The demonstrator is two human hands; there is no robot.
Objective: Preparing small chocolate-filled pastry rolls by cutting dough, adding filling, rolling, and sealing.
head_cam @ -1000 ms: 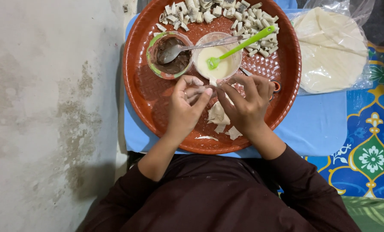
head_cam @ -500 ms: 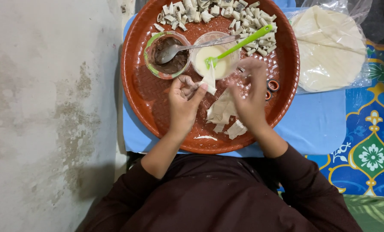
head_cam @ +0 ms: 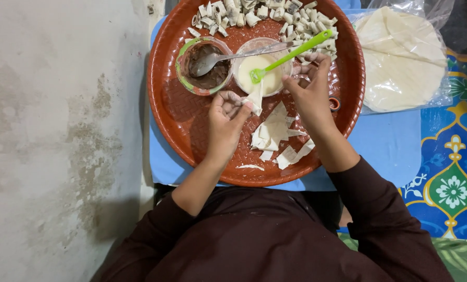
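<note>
The left hand (head_cam: 227,117) pinches a small pastry piece (head_cam: 254,99) between thumb and fingertips, just below the bowl of pale paste (head_cam: 259,73), near the middle of the red tray (head_cam: 181,120). The right hand (head_cam: 310,89) reaches to the green brush (head_cam: 291,55), which lies across this bowl; its fingers curl near the handle, but I cannot tell if they already grip it.

The piece looks very thin, light and soft, so it probably tears or folds easily; I think it is best to hold it by one corner, gently. With paste on it, it may become sticky.

More cut pieces (head_cam: 275,130) lie toward the near edge of the tray, rolled ones (head_cam: 259,13) at the far edge, partly cut off. The fingers hide the piece's lower part.
</note>
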